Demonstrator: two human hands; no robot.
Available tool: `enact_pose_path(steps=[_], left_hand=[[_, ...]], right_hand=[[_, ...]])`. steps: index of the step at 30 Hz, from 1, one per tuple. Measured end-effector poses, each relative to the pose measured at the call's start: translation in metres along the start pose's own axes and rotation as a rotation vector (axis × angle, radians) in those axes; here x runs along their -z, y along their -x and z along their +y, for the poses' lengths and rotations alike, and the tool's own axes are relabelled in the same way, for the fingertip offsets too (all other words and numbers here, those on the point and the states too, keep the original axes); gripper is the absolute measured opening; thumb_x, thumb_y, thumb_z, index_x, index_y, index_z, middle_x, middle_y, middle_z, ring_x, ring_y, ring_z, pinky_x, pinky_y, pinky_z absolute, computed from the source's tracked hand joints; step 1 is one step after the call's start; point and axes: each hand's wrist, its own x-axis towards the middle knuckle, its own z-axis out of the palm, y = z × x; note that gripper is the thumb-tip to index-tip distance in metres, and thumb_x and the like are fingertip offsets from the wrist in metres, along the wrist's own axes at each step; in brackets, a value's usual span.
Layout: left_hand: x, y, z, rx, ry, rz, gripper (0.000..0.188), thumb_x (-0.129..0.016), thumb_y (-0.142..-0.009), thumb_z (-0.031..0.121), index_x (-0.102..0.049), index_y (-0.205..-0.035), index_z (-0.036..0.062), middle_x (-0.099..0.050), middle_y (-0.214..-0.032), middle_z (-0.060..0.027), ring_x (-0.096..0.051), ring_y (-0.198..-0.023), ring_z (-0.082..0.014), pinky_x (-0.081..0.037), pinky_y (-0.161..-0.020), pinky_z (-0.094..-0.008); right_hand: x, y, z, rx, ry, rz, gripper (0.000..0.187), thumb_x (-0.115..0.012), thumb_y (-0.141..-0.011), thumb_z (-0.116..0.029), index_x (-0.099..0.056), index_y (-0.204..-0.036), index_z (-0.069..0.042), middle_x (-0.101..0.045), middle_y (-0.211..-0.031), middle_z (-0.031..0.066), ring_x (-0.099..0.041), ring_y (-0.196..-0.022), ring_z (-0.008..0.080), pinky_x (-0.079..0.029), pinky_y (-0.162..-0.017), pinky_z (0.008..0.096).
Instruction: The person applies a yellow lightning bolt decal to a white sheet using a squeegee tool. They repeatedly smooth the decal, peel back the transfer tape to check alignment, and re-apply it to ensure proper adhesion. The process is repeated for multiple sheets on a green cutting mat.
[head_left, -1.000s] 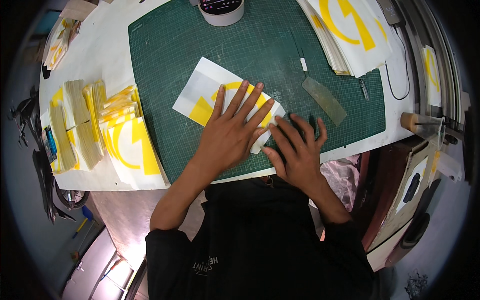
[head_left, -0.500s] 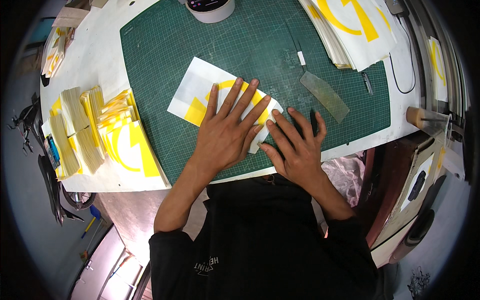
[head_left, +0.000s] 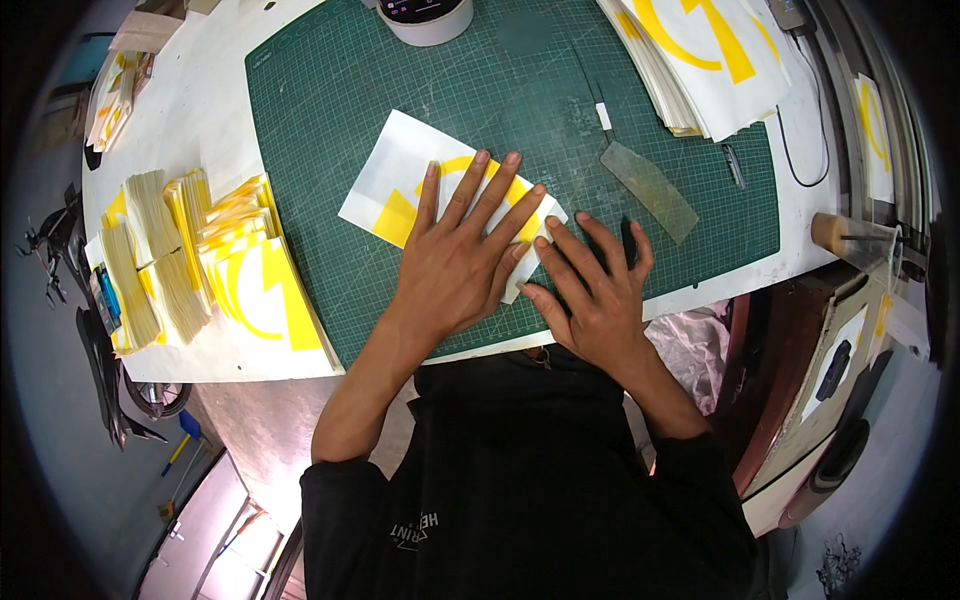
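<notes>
Centrally, on the green cutting mat: one white sheet with a yellow shape, pressed flat under the left hand, fingers spread apart. Just right of that sheet, the right hand lies flat, fingers splayed, thumb at its edge. Left of the mat, fanned stacks of yellow-and-white sheets; at its far edge, a tape roll.

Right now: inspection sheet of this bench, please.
Surface: green cutting mat on a white table.
Job's things: white sheet with yellow shape, flat on the mat.
Clutter: tape roll, yellow-and-white stacks left and top right, clear strip, small blade.
Grips: left hand spread flat on the sheet; right hand at the sheet's right edge, fingers on the mat.
Cables: thin black lead at right.
Surroundings: floor and tools lower left.
</notes>
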Motion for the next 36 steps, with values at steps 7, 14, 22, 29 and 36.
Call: enact_pose_path(steps=[7,14,22,29,36], left_hand=[[0.003,-0.001,0.001,-0.002,0.031,-0.009,0.054,-0.047,-0.110,0.037,-0.045,-0.162,0.0245,-0.029,-0.175,-0.0081,-0.024,-0.162,-0.0336,-0.010,-0.131,-0.0635],[0.006,-0.002,-0.001,-0.022,0.038,0.006,0.056,-0.053,-0.107,0.037,-0.047,-0.161,0.0217,-0.032,-0.173,-0.0109,-0.026,-0.162,-0.0350,-0.013,-0.130,-0.0646],[0.005,0.003,-0.006,-0.010,0.091,0.008,0.057,-0.049,-0.109,0.042,-0.046,-0.162,0.0227,-0.032,-0.174,-0.0096,-0.024,-0.163,-0.0310,-0.010,-0.132,-0.0618],[0.012,-0.002,-0.038,0.116,-0.029,0.112,0.061,-0.046,-0.110,0.048,-0.043,-0.164,0.0191,-0.032,-0.173,-0.0137,-0.026,-0.162,-0.0321,-0.013,-0.132,-0.0572],[0.009,-0.005,-0.052,0.213,-0.065,0.156,0.066,-0.047,-0.108,0.053,-0.041,-0.165,0.0191,-0.032,-0.173,-0.0154,-0.028,-0.161,-0.0329,-0.016,-0.131,-0.0581]], right_hand=[[0.004,-0.003,0.001,-0.001,-0.018,0.003,0.045,-0.075,-0.095,-0.043,-0.074,-0.124,-0.008,-0.062,-0.147,0.0068,-0.050,-0.140,0.0316,-0.019,-0.118,0.0683],[0.005,-0.024,0.007,0.009,-0.011,0.038,0.044,-0.074,-0.096,-0.036,-0.072,-0.126,-0.004,-0.064,-0.143,0.0078,-0.053,-0.135,0.0307,-0.021,-0.118,0.0658],[0.004,-0.022,0.005,0.015,0.054,-0.005,0.049,-0.074,-0.096,-0.037,-0.070,-0.132,-0.005,-0.063,-0.144,0.0077,-0.053,-0.135,0.0316,-0.021,-0.119,0.0653],[0.005,-0.025,0.004,0.011,0.055,0.001,0.049,-0.074,-0.097,-0.038,-0.071,-0.133,-0.005,-0.066,-0.141,0.0076,-0.054,-0.134,0.0311,-0.021,-0.119,0.0659],[0.009,-0.025,0.004,0.007,0.043,-0.001,0.044,-0.073,-0.097,-0.035,-0.072,-0.130,-0.005,-0.067,-0.138,0.0072,-0.054,-0.132,0.0305,-0.021,-0.118,0.0658]])
